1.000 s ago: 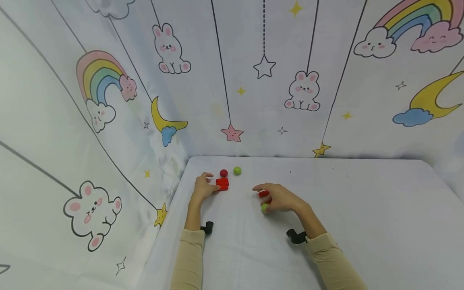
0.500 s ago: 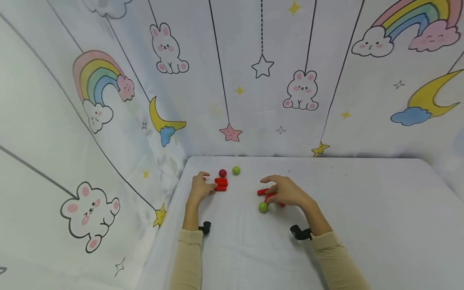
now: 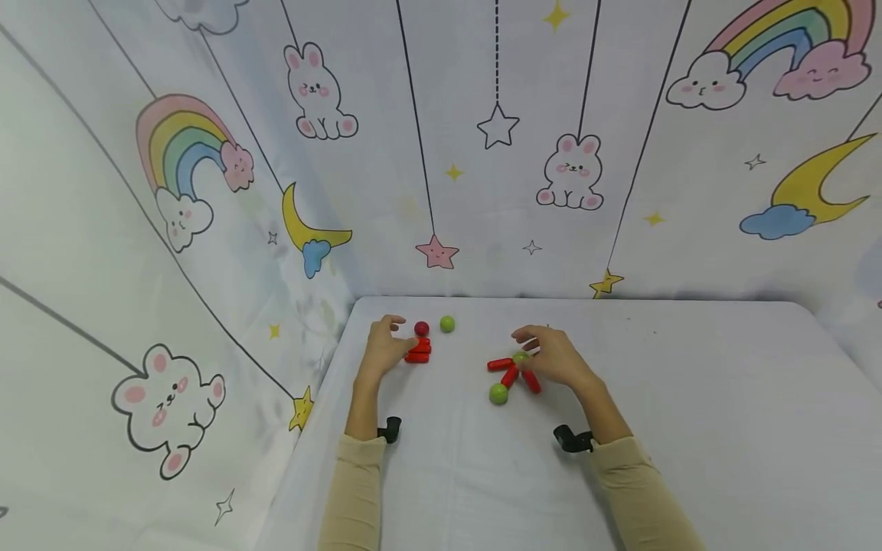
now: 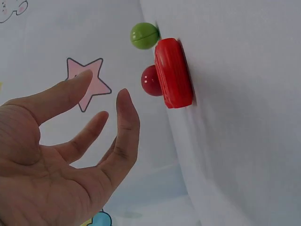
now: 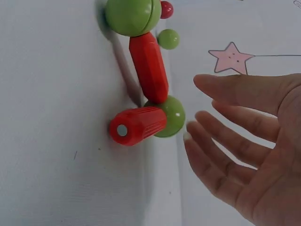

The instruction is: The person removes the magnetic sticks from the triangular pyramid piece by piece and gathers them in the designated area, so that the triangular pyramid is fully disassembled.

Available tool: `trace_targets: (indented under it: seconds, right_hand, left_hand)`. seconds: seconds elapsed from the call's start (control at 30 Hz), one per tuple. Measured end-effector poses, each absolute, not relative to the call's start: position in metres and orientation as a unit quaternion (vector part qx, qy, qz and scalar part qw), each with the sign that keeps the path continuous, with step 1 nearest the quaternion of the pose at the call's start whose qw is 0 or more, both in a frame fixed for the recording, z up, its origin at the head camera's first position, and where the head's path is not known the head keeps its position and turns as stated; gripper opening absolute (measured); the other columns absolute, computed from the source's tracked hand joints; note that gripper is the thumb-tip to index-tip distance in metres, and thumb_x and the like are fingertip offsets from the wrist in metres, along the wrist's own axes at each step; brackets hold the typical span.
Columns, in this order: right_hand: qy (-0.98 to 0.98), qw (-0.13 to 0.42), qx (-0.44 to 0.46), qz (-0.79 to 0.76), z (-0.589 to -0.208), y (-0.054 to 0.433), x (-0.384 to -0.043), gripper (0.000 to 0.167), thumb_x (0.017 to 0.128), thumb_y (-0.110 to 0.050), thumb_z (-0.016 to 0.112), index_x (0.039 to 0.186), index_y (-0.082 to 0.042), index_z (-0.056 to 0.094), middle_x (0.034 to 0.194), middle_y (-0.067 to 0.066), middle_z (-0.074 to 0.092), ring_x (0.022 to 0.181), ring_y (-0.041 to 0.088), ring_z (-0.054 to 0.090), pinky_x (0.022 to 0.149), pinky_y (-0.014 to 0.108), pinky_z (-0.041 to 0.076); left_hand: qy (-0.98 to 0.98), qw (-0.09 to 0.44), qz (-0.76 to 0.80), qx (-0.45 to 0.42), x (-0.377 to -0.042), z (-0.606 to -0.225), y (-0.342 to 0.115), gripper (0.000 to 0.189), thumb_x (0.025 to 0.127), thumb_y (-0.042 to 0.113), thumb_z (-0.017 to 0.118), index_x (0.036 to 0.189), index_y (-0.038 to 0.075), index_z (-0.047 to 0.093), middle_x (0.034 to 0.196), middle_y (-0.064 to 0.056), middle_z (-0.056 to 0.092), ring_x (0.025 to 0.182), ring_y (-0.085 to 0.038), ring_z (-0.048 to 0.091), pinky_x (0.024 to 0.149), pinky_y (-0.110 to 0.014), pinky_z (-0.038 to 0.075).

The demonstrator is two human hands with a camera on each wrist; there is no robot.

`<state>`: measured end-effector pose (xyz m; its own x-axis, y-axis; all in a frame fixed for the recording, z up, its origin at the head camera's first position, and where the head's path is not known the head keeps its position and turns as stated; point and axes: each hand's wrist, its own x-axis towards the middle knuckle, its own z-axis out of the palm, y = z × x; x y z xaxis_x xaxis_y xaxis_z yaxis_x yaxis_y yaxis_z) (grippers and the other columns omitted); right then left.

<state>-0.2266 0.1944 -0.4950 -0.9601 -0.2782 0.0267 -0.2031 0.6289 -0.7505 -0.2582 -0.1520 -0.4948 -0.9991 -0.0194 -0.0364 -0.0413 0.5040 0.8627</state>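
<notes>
My left hand [image 3: 382,348] hovers beside a pair of red rods [image 3: 417,357], its fingers loosely bent and nothing in them. The left wrist view shows a gap between that hand [image 4: 75,160] and the red rods [image 4: 174,73]. To the right, my right hand [image 3: 556,356] is relaxed next to a joined cluster of red rods and green balls. In the right wrist view, a faceted red rod [image 5: 149,68] links a near green ball [image 5: 131,16] to a far green ball [image 5: 173,117]. A ridged red rod [image 5: 138,125] with a metal disc on its end also meets the far ball.
Behind the left rods lie a red ball [image 3: 422,328] and a loose green ball [image 3: 447,324]. The white-covered table [image 3: 689,398] meets a patterned cloth backdrop [image 3: 441,191] at its far edge. Black wrist cameras sit on both forearms.
My right hand has let go of the cluster and drawn back up and to the right, uncovering its rods and green balls. The left hand has shifted slightly farther away over the rods.
</notes>
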Motion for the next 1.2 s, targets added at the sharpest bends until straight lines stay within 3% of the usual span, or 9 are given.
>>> trace_targets:
  seconds: [0.2, 0.47, 0.67, 0.93, 1.2]
  right_hand:
    - [0.907, 0.047, -0.116, -0.402, -0.498, 0.194, -0.227, 0.049, 0.091, -0.008, 0.077, 0.138, -0.003, 0.064, 0.137, 0.021, 0.063, 0.12, 0.038, 0.065, 0.094, 0.054, 0.057]
    - [0.907, 0.038, -0.095, -0.409, -0.503, 0.191, -0.228, 0.05, 0.092, -0.011, 0.078, 0.139, -0.003, 0.062, 0.143, 0.026, 0.053, 0.119, 0.041, 0.066, 0.092, 0.054, 0.058]
    - [0.907, 0.04, -0.074, -0.413, -0.508, 0.186, -0.23, 0.051, 0.093, -0.011, 0.075, 0.14, -0.001, 0.061, 0.141, 0.025, 0.057, 0.119, 0.039, 0.066, 0.093, 0.053, 0.057]
    - [0.912, 0.029, -0.048, -0.406, -0.512, 0.178, -0.232, 0.05, 0.092, -0.009, 0.076, 0.138, 0.0, 0.062, 0.138, 0.021, 0.061, 0.116, 0.037, 0.067, 0.094, 0.053, 0.056]
    - [0.903, 0.054, -0.044, -0.423, -0.514, 0.173, -0.23, 0.052, 0.09, -0.01, 0.079, 0.138, -0.002, 0.062, 0.135, 0.018, 0.065, 0.118, 0.035, 0.067, 0.089, 0.047, 0.06]
  left_hand:
    - [0.865, 0.021, 0.5, 0.009, -0.26, -0.491, -0.138, 0.052, 0.094, 0.012, 0.076, 0.14, -0.001, 0.056, 0.141, -0.026, 0.052, 0.112, -0.035, 0.065, 0.088, -0.04, 0.06]
    - [0.826, 0.083, 0.554, 0.055, -0.261, -0.493, -0.113, 0.057, 0.092, 0.006, 0.078, 0.142, -0.005, 0.052, 0.142, -0.031, 0.05, 0.095, -0.042, 0.074, 0.08, -0.043, 0.063]
    - [0.821, 0.142, 0.546, 0.093, -0.259, -0.496, -0.09, 0.06, 0.091, 0.006, 0.08, 0.143, -0.005, 0.051, 0.143, -0.031, 0.05, 0.09, -0.038, 0.076, 0.078, -0.038, 0.063]
    - [0.808, 0.197, 0.544, 0.111, -0.255, -0.502, -0.065, 0.059, 0.091, 0.007, 0.08, 0.143, -0.003, 0.053, 0.143, -0.027, 0.052, 0.097, -0.041, 0.074, 0.082, -0.04, 0.063]
    - [0.824, 0.195, 0.519, 0.116, -0.254, -0.51, -0.056, 0.055, 0.09, 0.009, 0.08, 0.14, 0.001, 0.057, 0.139, -0.022, 0.057, 0.09, -0.032, 0.074, 0.085, -0.041, 0.061]
